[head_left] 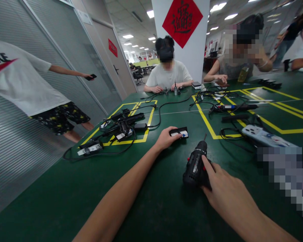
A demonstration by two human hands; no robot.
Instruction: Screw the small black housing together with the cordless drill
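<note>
My right hand [221,181] is wrapped round the grip of a black cordless drill [195,166] with red buttons. Its bit points away from me, towards the far side of the table. To the left and a little farther off, my left hand [166,137] has its fingers closed on a small black box [183,129] with white and blue parts inside. The box rests on the green table [151,188], apart from the drill's bit. What the white parts are is too small to tell.
A heap of black cabled devices [123,126] lies on the left within yellow tape. A light-blue phone [267,136] lies on the right, near more cables and a black pen-shaped tool [237,107]. Two people sit across the table; another person [27,77] stands on the left.
</note>
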